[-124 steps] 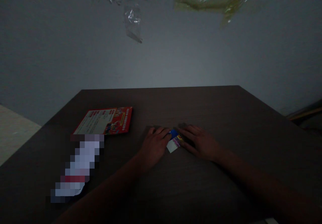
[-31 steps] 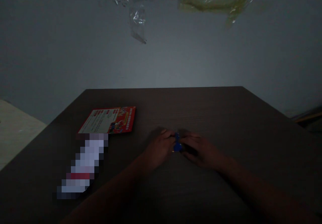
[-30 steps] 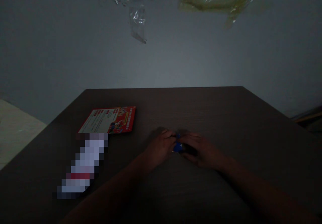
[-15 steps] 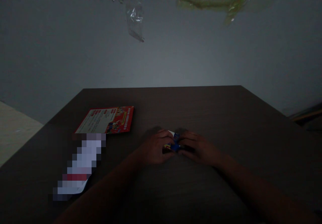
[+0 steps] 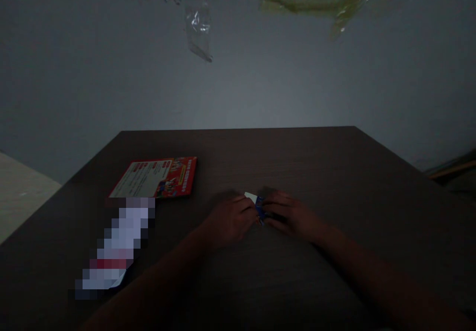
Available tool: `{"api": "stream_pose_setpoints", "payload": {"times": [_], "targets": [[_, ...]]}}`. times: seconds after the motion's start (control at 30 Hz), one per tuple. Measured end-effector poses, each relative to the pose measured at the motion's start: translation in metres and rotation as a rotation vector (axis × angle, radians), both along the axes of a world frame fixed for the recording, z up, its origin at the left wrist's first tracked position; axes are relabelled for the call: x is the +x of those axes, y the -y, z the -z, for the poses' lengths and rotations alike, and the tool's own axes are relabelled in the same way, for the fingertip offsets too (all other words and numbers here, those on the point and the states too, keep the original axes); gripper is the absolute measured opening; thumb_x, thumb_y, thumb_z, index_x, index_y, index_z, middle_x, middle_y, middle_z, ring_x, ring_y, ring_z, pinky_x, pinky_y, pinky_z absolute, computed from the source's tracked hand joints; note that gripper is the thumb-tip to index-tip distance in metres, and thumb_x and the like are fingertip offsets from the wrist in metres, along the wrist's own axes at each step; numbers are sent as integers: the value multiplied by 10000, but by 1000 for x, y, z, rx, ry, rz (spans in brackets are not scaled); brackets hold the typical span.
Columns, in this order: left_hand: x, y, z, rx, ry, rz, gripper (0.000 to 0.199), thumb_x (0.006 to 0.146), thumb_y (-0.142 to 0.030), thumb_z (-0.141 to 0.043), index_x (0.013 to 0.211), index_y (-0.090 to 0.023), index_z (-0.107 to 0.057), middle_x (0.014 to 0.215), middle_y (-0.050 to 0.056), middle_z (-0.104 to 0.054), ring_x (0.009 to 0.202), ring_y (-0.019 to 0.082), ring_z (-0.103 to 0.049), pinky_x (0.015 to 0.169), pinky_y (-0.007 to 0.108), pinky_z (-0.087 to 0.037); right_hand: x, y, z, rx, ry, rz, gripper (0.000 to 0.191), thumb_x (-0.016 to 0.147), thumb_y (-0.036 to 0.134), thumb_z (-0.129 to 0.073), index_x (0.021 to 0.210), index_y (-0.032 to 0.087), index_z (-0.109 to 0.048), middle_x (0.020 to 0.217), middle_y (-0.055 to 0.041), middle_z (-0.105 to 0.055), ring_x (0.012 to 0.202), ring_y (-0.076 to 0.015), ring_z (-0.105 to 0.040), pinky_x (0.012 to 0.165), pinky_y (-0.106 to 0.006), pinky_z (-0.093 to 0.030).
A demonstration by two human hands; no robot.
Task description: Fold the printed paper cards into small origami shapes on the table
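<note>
Between my two hands, at the middle of the dark table, is a small blue and white paper piece (image 5: 260,211). My left hand (image 5: 231,220) closes over its left side, fingertips pressed on it and covering much of it. From the right, my right hand (image 5: 293,217) grips its other side with thumb and bent fingers. A white corner of the paper sticks out above my left fingertips. How the piece is folded cannot be made out in the dim light.
A red printed booklet (image 5: 178,179) lies at the left of the table (image 5: 275,152). Nearer, a blurred white sheet (image 5: 119,241) lies beside my left forearm. Behind the table stands a wall (image 5: 238,83) with tape scraps.
My left fingers have closed in over the paper, hiding its yellow and blue part. More of the white corner shows. My right hand has hardly moved.
</note>
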State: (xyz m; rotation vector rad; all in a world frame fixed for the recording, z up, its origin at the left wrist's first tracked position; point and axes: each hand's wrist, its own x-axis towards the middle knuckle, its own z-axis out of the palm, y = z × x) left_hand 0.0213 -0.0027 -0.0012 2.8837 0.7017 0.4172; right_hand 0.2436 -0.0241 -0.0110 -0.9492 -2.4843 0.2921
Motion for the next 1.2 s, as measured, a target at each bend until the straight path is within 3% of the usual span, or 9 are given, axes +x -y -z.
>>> {"api": "stream_pose_setpoints", "payload": {"times": [0.2,0.4,0.93,1.2], "targets": [[7,13,-5,99,-203,-164,196,902,-196,-409,947,-147,-594,939,74,-592,879,205,-526,710,317,-452,-1,-1,4,121,120,-4,200,906,223,-460,990,191,-638,923,-74,-640,895,-192,-568,824,-359,-462],[14,23,-5,46,-267,-332,193,886,-155,-435,993,-146,-596,980,75,-592,923,220,-524,757,341,-470,2,3,1,146,160,-13,211,913,211,-441,970,171,-639,898,-78,-643,871,-187,-566,803,-339,-465],[8,8,-2,-32,-188,-431,243,919,-280,-409,1021,-234,-625,950,40,-600,873,188,-551,683,295,-451,3,-4,11,107,69,119,187,903,253,-469,968,189,-632,873,-78,-639,854,-195,-575,765,-344,-471],[5,5,-4,-101,-161,-522,258,905,-341,-426,910,-200,-642,936,48,-600,857,173,-564,681,269,-435,4,-8,14,36,20,219,171,892,281,-499,920,191,-641,869,-70,-643,830,-191,-566,764,-336,-443]]}}
